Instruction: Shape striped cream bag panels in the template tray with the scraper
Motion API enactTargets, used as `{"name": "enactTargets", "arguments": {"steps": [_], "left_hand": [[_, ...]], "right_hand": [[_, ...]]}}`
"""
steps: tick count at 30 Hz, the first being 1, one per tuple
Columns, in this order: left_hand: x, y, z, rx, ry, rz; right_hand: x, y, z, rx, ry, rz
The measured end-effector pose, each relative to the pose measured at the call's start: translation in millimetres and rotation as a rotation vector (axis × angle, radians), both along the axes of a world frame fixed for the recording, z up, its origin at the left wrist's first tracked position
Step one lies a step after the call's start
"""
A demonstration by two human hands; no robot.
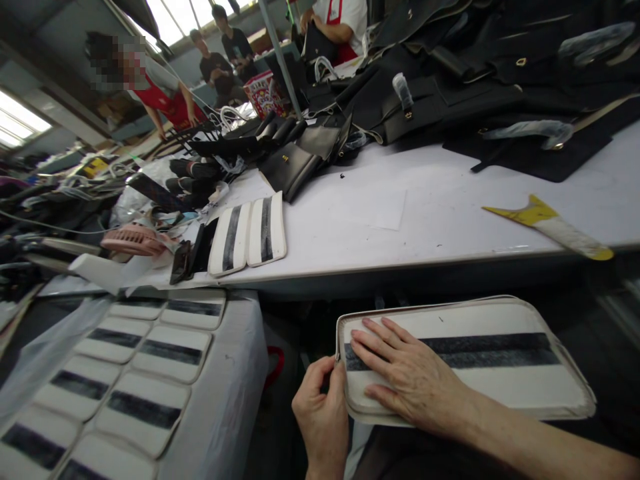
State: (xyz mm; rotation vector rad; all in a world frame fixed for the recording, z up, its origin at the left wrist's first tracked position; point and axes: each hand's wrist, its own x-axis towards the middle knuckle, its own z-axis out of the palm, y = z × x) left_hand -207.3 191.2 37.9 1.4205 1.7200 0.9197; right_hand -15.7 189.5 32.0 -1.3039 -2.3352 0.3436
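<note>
A white zippered pouch [500,387] with a black stripe along its middle lies flat below the table's front edge, near my lap. My right hand [405,377] rests flat on its left end, fingers stretched out and pressing it down. My left hand [320,407] is closed in a pinch at the pouch's left edge, on the zipper end; the small thing between its fingers is too small to name.
Several finished striped pouches [145,353] lie in rows on a white cloth at lower left. Two more [249,235] stand on the white table [440,207]. Black leather pieces [475,87] pile at the back. A yellow-tipped tool [550,227] lies right. Other people work far behind.
</note>
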Motion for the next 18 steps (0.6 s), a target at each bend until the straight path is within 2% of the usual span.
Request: {"name": "enactTargets", "arguments": {"steps": [5, 8, 10, 15, 18], "left_hand": [[2.4, 2.7, 3.8, 0.203, 0.194, -0.111], [0.3, 6.0, 6.9, 0.311, 0.348, -0.238], [-2.1, 8.5, 11.0, 0.328, 0.415, -0.333], [-9.0, 12.3, 26.7, 0.190, 0.336, -0.492], [-14.4, 15.9, 29.4, 0.048, 0.206, -0.497]], "right_hand": [[0.1, 0.1, -1.0, -0.017, -0.016, 0.014], [-0.2, -0.1, -1.7, -0.015, -0.017, 0.014], [-0.3, -0.2, -1.2, -0.015, -0.022, 0.012], [0.4, -0.3, 0.0, -0.028, -0.030, 0.014], [0.7, -0.4, -1.6, -0.034, -0.030, 0.020]]}}
